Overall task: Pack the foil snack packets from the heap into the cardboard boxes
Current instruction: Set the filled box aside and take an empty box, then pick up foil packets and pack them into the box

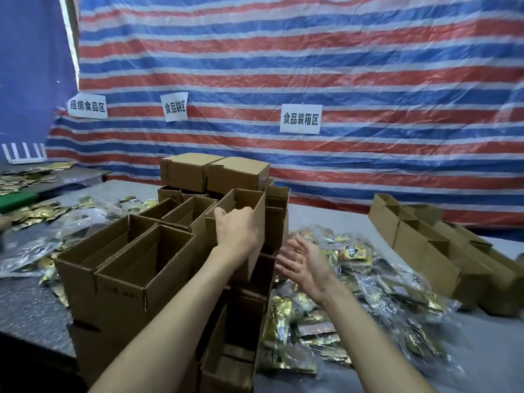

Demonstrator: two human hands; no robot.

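Several open cardboard boxes [136, 259] stand stacked in the middle of the table. My left hand [236, 229] grips the rim of one open cardboard box [249, 201] held up above the stack. To its right my right hand [304, 260] hovers open, palm up, holding nothing. Below and right of that hand lies the heap of foil snack packets [340, 313], gold and red, some inside clear plastic bags.
Two shut boxes [212, 171] top the stack at the back. A row of open boxes [425, 239] runs along the right side. More foil packets [37, 214] lie at the left. A striped tarp with paper signs [300, 119] hangs behind the grey table [482, 350].
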